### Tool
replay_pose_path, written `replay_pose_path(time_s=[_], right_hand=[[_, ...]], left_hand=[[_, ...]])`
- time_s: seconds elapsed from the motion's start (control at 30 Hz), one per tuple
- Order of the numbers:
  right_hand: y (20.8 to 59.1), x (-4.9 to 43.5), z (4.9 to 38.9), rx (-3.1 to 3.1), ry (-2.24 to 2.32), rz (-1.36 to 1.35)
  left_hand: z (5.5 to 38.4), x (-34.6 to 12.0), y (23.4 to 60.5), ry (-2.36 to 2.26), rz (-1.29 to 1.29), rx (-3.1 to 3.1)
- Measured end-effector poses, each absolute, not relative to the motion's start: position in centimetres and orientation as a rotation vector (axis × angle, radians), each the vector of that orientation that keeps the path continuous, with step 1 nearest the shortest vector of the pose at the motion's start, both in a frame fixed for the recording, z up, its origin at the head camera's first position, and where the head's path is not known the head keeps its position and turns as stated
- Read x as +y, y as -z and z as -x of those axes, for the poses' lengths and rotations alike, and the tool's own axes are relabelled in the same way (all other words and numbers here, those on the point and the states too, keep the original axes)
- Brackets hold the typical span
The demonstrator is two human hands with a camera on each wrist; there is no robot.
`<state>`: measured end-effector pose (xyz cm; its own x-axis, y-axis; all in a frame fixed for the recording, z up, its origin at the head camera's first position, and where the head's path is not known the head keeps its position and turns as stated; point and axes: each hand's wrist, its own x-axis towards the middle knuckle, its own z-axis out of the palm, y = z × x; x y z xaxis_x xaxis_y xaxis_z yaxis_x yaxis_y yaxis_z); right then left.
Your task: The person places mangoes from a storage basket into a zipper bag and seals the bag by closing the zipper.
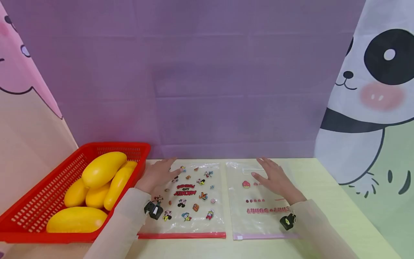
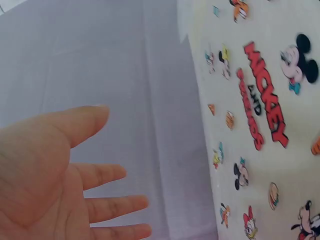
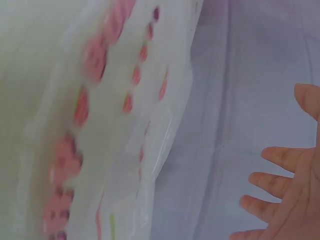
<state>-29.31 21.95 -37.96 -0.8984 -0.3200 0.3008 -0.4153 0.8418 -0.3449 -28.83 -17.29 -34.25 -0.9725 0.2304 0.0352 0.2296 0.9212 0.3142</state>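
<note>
Two clear zip bags lie flat side by side on the table. The left one, a zip bag with cartoon mouse prints and a red slider edge (image 1: pixel 194 225), has my left hand (image 1: pixel 158 176) over its far left part. Extended, spread fingers show on that hand in the left wrist view, with nothing in them. A second zip bag with pink strawberry prints and a lilac zip edge (image 1: pixel 239 219) lies to the right. Above its far right part is my right hand (image 1: pixel 276 181), fingers spread and holding nothing. Whether either hand touches its bag I cannot tell.
At the left stands a red plastic basket (image 1: pixel 42 194) holding several yellow mango-like fruits (image 1: pixel 104 169), close beside my left forearm. A purple cloth (image 1: pixel 200 79) hangs behind the pale table (image 1: pixel 323 190). A panda-print cloth (image 1: pixel 355 147) hangs on the right.
</note>
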Motion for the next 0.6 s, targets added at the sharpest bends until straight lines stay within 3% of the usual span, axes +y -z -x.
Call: replay_pose_path(time_s=[0.6], right_hand=[[37.5,18.9,25.9,-2.763,-1.116,-0.799]], left_hand=[[27.1,-16.9,31.0,-0.632,-0.526,3.109]])
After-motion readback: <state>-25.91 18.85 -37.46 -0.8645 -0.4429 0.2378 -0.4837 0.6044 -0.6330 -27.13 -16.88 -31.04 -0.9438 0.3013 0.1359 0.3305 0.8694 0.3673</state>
